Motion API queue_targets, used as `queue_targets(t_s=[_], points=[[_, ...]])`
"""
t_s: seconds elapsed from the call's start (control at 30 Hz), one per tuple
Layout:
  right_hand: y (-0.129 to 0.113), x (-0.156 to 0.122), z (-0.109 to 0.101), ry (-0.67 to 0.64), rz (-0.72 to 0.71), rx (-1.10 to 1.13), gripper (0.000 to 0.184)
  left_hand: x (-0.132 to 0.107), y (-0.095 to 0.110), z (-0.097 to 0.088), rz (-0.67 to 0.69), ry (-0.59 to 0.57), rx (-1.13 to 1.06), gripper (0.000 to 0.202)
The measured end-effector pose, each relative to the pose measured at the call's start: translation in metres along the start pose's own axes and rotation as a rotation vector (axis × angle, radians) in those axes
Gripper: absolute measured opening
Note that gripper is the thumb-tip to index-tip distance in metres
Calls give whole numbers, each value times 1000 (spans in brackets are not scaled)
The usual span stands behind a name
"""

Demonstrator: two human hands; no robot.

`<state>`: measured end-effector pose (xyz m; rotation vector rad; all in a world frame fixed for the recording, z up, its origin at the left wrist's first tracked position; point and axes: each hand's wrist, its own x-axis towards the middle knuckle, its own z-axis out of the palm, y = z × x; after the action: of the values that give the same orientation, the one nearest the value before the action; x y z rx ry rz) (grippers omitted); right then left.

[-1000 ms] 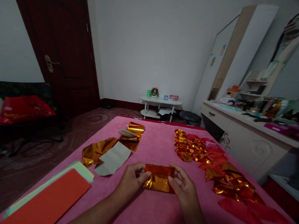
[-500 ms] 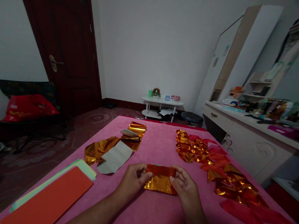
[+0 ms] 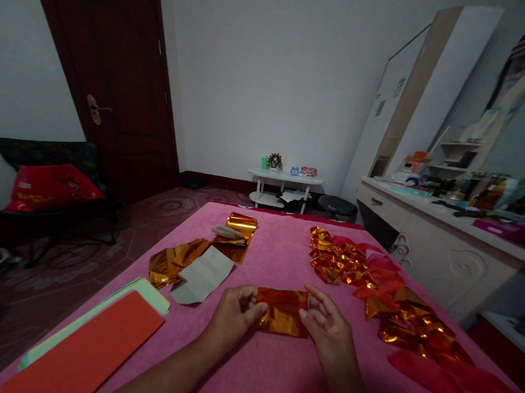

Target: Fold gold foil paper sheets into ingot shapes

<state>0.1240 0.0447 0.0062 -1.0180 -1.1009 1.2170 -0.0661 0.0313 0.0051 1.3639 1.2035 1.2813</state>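
Centrally, a small rectangle of gold foil (image 3: pixel 282 323) stretches between two bare hands, over a pink cloth (image 3: pixel 277 256). The left hand (image 3: pixel 236 309) pinches its left end between thumb and fingers; the right hand (image 3: pixel 325 320) holds the right end the same way, a finger lifted at the upper corner. A darker, orange band runs along the edge farthest from the thumbs, so the step in hand looks like folding or smoothing. The next move seems to call for even tension and level edges. Beyond the left fingers lie grey paper (image 3: pixel 203 275) and a foil roll (image 3: pixel 242 222); nearer, left, coloured sheets (image 3: pixel 92 340). Right of the right fingers sit crinkled foil pieces (image 3: pixel 324 264) and red pieces (image 3: pixel 438 376).
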Motion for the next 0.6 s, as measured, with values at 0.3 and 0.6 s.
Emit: queue_targets(t_s=[0.3, 0.6], points=[[-8, -1, 7, -71, 32, -77, 48, 5, 4, -1, 5, 99, -161, 30], [-6, -11, 14, -118, 38, -130, 43, -7, 15, 13, 14, -1, -348, 35]])
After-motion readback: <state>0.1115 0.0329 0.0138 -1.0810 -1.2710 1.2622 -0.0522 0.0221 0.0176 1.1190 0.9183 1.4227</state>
